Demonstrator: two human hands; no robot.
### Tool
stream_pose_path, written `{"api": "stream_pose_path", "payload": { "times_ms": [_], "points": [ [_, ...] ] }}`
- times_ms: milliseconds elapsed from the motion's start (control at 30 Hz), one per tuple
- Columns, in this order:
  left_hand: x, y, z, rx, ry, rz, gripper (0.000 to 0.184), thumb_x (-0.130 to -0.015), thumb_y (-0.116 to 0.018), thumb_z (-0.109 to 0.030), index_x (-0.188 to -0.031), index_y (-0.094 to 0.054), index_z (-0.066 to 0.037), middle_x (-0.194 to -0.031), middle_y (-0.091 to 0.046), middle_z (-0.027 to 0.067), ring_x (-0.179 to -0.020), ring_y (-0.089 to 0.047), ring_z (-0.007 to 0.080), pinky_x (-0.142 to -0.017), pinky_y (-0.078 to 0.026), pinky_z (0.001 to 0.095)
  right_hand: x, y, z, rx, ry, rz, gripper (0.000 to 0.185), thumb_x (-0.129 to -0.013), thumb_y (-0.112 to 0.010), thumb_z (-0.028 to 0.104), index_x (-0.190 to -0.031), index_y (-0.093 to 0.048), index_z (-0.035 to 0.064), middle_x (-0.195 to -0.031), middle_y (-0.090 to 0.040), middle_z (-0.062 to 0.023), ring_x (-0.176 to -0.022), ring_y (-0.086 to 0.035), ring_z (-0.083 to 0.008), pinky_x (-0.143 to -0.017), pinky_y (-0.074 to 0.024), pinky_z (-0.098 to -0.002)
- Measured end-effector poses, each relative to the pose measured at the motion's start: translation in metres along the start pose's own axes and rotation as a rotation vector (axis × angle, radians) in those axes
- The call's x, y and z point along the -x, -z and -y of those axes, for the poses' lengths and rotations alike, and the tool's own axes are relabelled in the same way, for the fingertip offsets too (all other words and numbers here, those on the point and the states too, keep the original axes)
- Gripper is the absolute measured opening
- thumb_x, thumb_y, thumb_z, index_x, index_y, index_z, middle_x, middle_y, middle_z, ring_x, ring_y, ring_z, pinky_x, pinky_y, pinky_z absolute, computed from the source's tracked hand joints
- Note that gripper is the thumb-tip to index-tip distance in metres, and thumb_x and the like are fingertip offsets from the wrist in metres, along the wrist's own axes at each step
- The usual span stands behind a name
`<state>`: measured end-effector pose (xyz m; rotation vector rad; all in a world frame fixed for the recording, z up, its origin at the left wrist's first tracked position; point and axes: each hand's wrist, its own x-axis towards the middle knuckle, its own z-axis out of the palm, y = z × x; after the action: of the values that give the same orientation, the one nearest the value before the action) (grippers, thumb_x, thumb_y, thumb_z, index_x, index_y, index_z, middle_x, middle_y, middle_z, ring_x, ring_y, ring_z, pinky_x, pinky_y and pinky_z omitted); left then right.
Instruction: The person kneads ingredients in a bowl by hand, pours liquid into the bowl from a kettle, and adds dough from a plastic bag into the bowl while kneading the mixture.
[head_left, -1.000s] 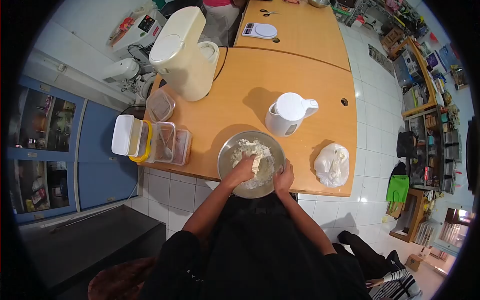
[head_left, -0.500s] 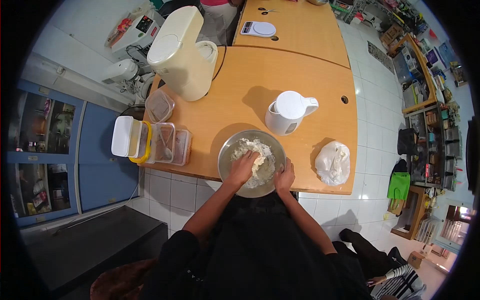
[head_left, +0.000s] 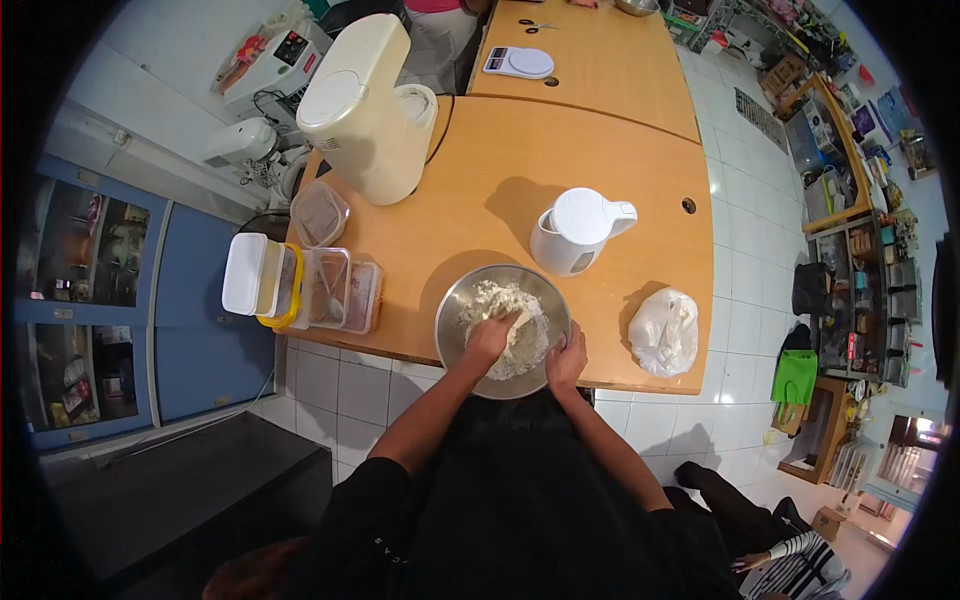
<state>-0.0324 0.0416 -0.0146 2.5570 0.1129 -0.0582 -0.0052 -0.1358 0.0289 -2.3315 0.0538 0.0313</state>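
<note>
A metal mixing bowl (head_left: 452,310) sits at the front edge of the wooden table, with loose flour and crumbly pale dough (head_left: 527,342) inside. My left hand (head_left: 488,340) reaches into the middle of the bowl, its fingers curled into the floury dough and partly buried there. At the bowl's right side, my right hand (head_left: 567,362) grips the rim, thumb over the edge. Just behind the bowl stands a white electric kettle (head_left: 578,232). To the right lies a knotted white plastic bag (head_left: 664,333).
Stacked plastic containers (head_left: 325,290) stand at the table's left edge, below a large cream stand mixer (head_left: 370,115). Farther back are a white kitchen scale (head_left: 520,62) and scissors (head_left: 536,26). Another person (head_left: 445,25) stands behind the table; someone in a striped sleeve (head_left: 795,560) is at lower right.
My left hand has shifted slightly within the bowl, and the dough clump at its fingers now looks more broken up. The right hand keeps its hold on the rim.
</note>
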Motion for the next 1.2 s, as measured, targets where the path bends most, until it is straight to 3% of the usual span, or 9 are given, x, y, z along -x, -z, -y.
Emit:
{"api": "stream_pose_path", "payload": {
  "times_ms": [100,200,300,500,600,800,900,1100,1200],
  "points": [
    [0.01,-0.005,-0.003,0.043,0.042,0.166,0.04,-0.091,-0.045,-0.014,-0.124,-0.066,-0.016,-0.098,-0.07,0.0191,-0.091,-0.066,0.0374,-0.08,-0.052,0.0494,0.0,-0.002,-0.003,-0.01,0.001,-0.011,0.043,-0.085,-0.054,-0.002,-0.127,-0.053,0.0049,-0.104,-0.061,-0.0248,-0.098,-0.059,-0.0464,-0.084,-0.0477,-0.0513],
    [0.024,-0.014,0.0,0.145,-0.154,-0.003,0.034,-0.09,-0.048,-0.017,-0.115,-0.071,-0.015,-0.091,-0.07,0.0183,-0.086,-0.066,0.0362,-0.073,-0.051,0.0505,0.001,0.0,0.0,-0.001,-0.022,0.005,0.045,-0.083,-0.054,-0.004,-0.127,-0.053,0.0047,-0.105,-0.061,-0.0245,-0.099,-0.06,-0.0461,-0.084,-0.0478,-0.0508],
    [0.025,-0.011,-0.001,0.167,-0.097,0.132,0.045,-0.077,-0.054,-0.005,-0.117,-0.071,-0.018,-0.088,-0.069,0.0205,-0.08,-0.065,0.0395,-0.073,-0.053,0.0495,0.0,0.0,0.002,-0.018,-0.047,0.021,0.045,-0.083,-0.054,-0.004,-0.127,-0.053,0.0043,-0.106,-0.061,-0.0243,-0.099,-0.06,-0.0458,-0.084,-0.0475,-0.051],
    [0.039,0.007,-0.01,-0.009,-0.088,0.345,0.044,-0.071,-0.065,-0.006,-0.113,-0.072,-0.017,-0.087,-0.069,0.0186,-0.088,-0.066,0.0385,-0.078,-0.053,0.0474,0.001,0.0,0.004,0.025,-0.065,0.015,0.044,-0.084,-0.055,-0.003,-0.127,-0.053,0.0044,-0.108,-0.061,-0.024,-0.1,-0.06,-0.0459,-0.084,-0.047,-0.0516],
    [0.04,0.025,-0.017,-0.019,-0.012,0.317,0.041,-0.065,-0.074,-0.009,-0.106,-0.072,-0.015,-0.093,-0.071,0.0132,-0.09,-0.068,0.0331,-0.08,-0.055,0.046,0.0,-0.001,0.003,0.046,-0.092,0.04,0.043,-0.084,-0.055,-0.003,-0.127,-0.053,0.0041,-0.109,-0.061,-0.0244,-0.101,-0.059,-0.0458,-0.085,-0.0468,-0.0514],
    [0.039,0.043,-0.016,0.143,-0.059,0.089,0.063,-0.066,-0.071,-0.006,-0.128,-0.062,-0.018,-0.122,-0.065,0.0123,-0.117,-0.059,0.0308,-0.094,-0.05,0.0443,-0.001,0.001,0.009,-0.02,-0.019,0.004,0.043,-0.084,-0.056,-0.003,-0.127,-0.054,0.0041,-0.108,-0.061,-0.0245,-0.101,-0.059,-0.0454,-0.085,-0.0467,-0.0511],
    [0.013,0.054,-0.022,0.093,0.012,0.169,0.073,-0.066,-0.07,-0.004,-0.136,-0.056,-0.018,-0.133,-0.059,0.0137,-0.124,-0.054,0.0326,-0.1,-0.048,0.0442,-0.003,0.0,0.003,-0.011,-0.031,-0.012,0.043,-0.085,-0.056,-0.002,-0.127,-0.054,0.0038,-0.107,-0.061,-0.0242,-0.101,-0.059,-0.0454,-0.084,-0.0467,-0.0511],
    [-0.002,0.016,-0.001,0.121,0.08,0.454,0.071,-0.07,-0.068,-0.005,-0.139,-0.054,-0.019,-0.136,-0.058,0.0144,-0.126,-0.053,0.0357,-0.102,-0.047,0.0445,-0.002,-0.003,0.005,-0.024,-0.036,-0.022,0.041,-0.086,-0.056,-0.002,-0.126,-0.054,0.003,-0.106,-0.061,-0.0243,-0.099,-0.059,-0.0464,-0.084,-0.0465,-0.0516],
    [0.029,-0.013,0.0,-0.008,-0.247,0.28,0.06,-0.074,-0.066,-0.007,-0.133,-0.059,-0.018,-0.126,-0.064,0.0148,-0.118,-0.059,0.0344,-0.098,-0.049,0.0445,-0.003,-0.007,0.001,-0.028,-0.029,-0.056,0.04,-0.086,-0.056,-0.002,-0.126,-0.054,0.0023,-0.106,-0.06,-0.0245,-0.099,-0.058,-0.0472,-0.083,-0.0464,-0.052]
  ]
}}
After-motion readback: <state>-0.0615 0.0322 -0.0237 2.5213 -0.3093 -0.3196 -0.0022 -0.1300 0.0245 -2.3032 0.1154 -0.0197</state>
